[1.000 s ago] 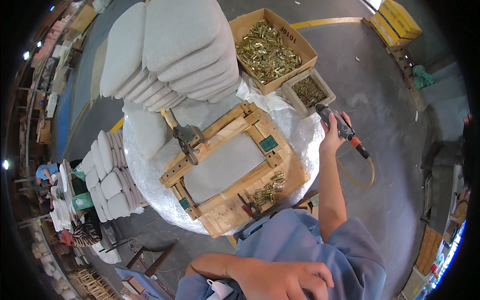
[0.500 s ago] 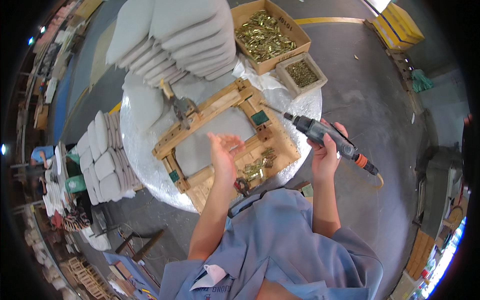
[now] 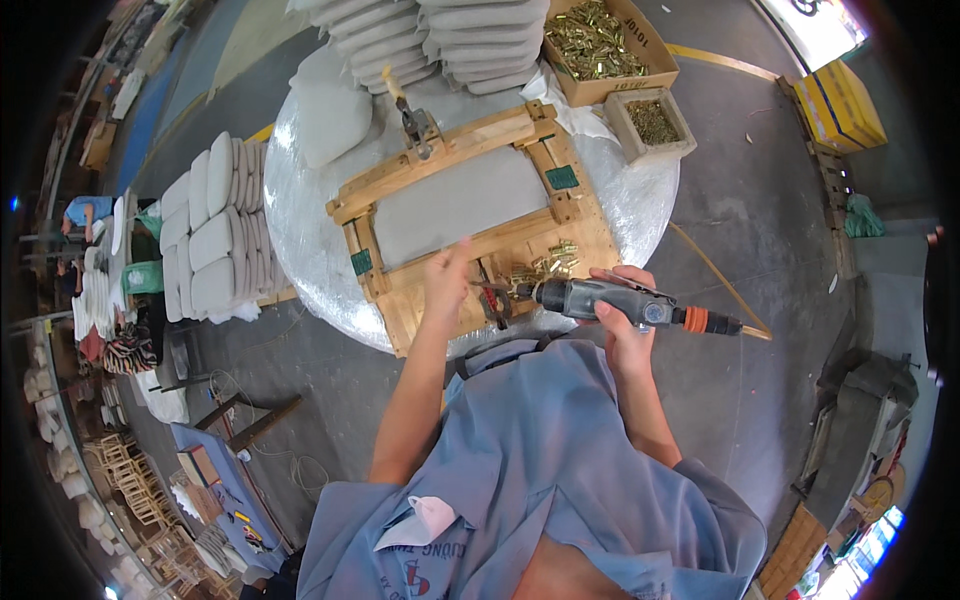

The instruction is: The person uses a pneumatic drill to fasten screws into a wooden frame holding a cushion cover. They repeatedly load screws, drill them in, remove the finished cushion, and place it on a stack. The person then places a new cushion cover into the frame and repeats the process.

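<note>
My right hand (image 3: 628, 335) grips a grey air screwdriver (image 3: 610, 302) with an orange collar and a hose. Its bit points left toward my left hand (image 3: 446, 280), whose fingers are drawn together near the tip; what they hold, if anything, is too small to make out. Beyond them is a wooden jig frame (image 3: 440, 180) with a grey padded panel (image 3: 460, 205) inside it. A toggle clamp (image 3: 418, 128) stands on the frame's far rail. Loose brass fittings (image 3: 550, 262) lie on the board, beside a dark clamp-like tool (image 3: 493, 300) with red on it.
The round table (image 3: 300, 240) is wrapped in shiny film. Grey cushions (image 3: 480, 50) are stacked at its far side. A cardboard box of brass fittings (image 3: 655, 70) and a smaller tray of screws (image 3: 685, 148) sit at the far right. More cushions (image 3: 212, 240) are piled at left.
My right hand has swung the screwdriver down and its bit to the left, away from the frame's right side. My left hand has drawn its fingers together. The view has shifted.
</note>
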`<state>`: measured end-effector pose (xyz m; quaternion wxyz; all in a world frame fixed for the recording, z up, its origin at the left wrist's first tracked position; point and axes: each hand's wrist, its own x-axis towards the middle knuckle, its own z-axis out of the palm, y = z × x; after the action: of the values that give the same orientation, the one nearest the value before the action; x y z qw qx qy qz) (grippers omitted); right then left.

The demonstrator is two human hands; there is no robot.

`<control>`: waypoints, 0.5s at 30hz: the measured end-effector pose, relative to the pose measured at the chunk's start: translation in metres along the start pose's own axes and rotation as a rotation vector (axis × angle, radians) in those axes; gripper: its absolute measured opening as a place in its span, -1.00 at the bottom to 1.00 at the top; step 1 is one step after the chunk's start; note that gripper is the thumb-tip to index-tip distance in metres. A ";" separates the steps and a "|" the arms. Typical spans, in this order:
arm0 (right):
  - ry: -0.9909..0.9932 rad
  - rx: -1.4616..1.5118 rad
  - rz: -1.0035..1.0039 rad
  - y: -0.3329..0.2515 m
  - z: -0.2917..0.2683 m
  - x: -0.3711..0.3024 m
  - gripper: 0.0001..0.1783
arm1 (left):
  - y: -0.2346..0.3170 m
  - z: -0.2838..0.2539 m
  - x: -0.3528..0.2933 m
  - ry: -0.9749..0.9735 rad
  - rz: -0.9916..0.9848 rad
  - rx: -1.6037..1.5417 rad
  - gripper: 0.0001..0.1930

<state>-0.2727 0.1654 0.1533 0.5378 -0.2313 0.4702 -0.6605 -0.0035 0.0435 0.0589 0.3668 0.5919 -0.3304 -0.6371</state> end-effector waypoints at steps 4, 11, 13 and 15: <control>0.032 -0.001 0.007 0.000 0.005 -0.008 -0.27 | -0.042 -0.045 0.007 0.052 -0.235 -0.686 -0.48; 0.055 -0.105 -0.006 0.011 0.011 -0.012 -0.34 | -0.076 -0.085 -0.010 0.108 -0.242 -0.970 -0.58; 0.070 -0.183 -0.021 0.017 0.011 -0.013 -0.32 | -0.080 -0.094 -0.017 0.087 -0.216 -0.958 -0.61; 0.077 -0.224 -0.022 0.019 0.012 -0.012 -0.31 | -0.082 -0.097 -0.027 0.097 -0.240 -0.902 -0.63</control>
<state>-0.2498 0.1726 0.1443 0.4826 -0.2695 0.5590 -0.6181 0.0882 0.1104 -0.0051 0.5263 0.4364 0.0677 -0.7266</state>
